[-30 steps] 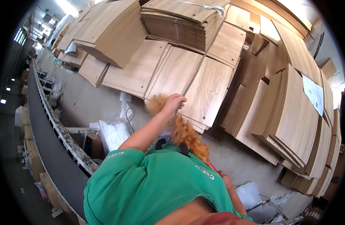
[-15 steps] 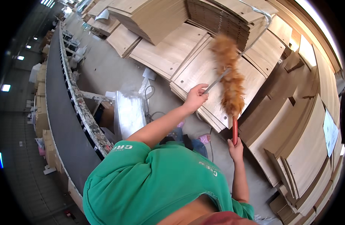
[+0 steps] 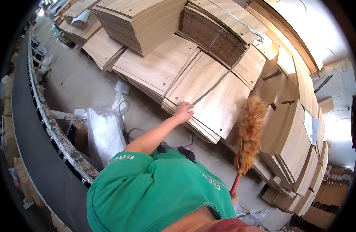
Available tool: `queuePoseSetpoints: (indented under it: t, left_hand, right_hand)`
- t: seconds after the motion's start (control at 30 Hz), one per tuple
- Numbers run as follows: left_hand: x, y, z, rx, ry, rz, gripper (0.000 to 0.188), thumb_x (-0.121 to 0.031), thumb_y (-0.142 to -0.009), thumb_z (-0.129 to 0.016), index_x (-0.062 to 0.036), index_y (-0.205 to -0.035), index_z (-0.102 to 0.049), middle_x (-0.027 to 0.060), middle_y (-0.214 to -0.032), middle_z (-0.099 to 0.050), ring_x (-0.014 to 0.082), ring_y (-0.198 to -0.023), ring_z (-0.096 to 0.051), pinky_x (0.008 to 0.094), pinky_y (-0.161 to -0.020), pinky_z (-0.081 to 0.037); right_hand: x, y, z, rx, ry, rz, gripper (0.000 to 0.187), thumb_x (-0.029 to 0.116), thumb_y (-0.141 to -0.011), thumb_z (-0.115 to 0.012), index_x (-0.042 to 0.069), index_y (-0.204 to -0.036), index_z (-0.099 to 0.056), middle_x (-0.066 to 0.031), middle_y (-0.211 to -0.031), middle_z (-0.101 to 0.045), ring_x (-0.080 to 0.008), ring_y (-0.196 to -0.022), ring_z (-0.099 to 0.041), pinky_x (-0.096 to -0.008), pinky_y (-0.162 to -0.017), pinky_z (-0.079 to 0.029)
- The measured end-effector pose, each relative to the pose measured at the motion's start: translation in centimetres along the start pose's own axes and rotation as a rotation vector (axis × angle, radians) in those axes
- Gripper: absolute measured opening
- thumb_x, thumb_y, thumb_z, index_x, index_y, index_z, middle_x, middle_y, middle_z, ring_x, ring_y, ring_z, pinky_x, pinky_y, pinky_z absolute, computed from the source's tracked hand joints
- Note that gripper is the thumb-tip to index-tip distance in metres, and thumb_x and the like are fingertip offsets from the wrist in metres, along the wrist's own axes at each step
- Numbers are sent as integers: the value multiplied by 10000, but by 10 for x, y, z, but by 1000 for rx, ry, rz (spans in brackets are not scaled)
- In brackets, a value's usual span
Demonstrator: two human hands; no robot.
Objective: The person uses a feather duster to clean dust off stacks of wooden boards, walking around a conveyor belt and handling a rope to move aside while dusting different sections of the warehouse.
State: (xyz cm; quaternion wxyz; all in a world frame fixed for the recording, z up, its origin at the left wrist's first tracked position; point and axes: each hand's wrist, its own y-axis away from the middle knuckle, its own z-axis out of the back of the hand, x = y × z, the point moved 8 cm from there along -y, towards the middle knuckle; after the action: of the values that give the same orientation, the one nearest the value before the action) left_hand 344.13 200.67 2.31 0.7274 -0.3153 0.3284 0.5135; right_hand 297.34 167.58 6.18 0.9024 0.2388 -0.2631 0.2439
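My left hand (image 3: 182,113) is closed on the end of a thin grey strap (image 3: 220,81), above the near edge of a stack of flat wooden boards (image 3: 212,94). From there the strap runs across the boards toward a taller stack (image 3: 211,33) behind. My right hand (image 3: 234,198), low at the right of my body and mostly hidden by the green shirt, grips the red handle of a brown feather duster (image 3: 250,133). The duster's feathers point upward, in front of the wooden pieces at the right.
A long dark conveyor belt (image 3: 32,147) curves along the left side. Clear plastic wrapping (image 3: 104,133) lies by it, near a cable on the floor. More board stacks (image 3: 301,143) stand at the right, one bearing a paper sheet (image 3: 311,127). Another tall stack (image 3: 143,23) rises at the back.
The duster has come off the boards, moving right and down with my right hand. My left hand still holds the strap, lower and further left in the picture. The view has shifted.
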Motion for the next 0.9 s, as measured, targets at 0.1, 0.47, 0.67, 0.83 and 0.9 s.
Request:
queuePoseSetpoints:
  t: [0.1,0.47,0.67,0.83,0.9]
  left_hand:
    - [9,9,0,30,114,58,274,-180,-731,-649,-34,-962,-634,152,-971,-582,292,-859,-574,347,-777,-469]
    - [228,167,95,-170,-157,-10,357,-363,-762,-580,-48,-909,-659,174,-921,-640,345,-853,-610,400,-775,-489]
    - [274,286,139,78,-134,922,293,-269,-704,-625,-47,-888,-677,181,-928,-643,340,-892,-613,388,-803,-485]
    - [282,301,133,73,-131,932,309,-265,-682,-654,-51,-905,-681,180,-925,-646,328,-913,-612,382,-816,-480]
    - [280,286,133,30,-82,870,322,-270,-691,-649,-52,-926,-677,174,-916,-650,321,-907,-616,371,-813,-479]
  right_hand:
    - [84,-19,-56,79,-61,92,167,107,-773,-616,-11,-867,-543,-95,-704,-580,-173,-645,-553,-312,-612,-443]
    - [356,-8,-169,412,680,1180,240,147,-616,-631,137,-853,-589,-75,-718,-585,-282,-692,-607,-407,-603,-489]
    - [392,-60,-104,-3,241,965,240,68,-674,-639,89,-910,-600,-148,-745,-603,-331,-695,-600,-383,-625,-476]
    - [374,-121,-121,-110,-316,726,299,175,-808,-645,-2,-1015,-522,-46,-690,-552,-171,-547,-554,-298,-521,-457]
    - [360,-119,-144,94,-577,383,254,160,-822,-626,16,-990,-502,-33,-655,-521,-142,-450,-473,-287,-428,-422]
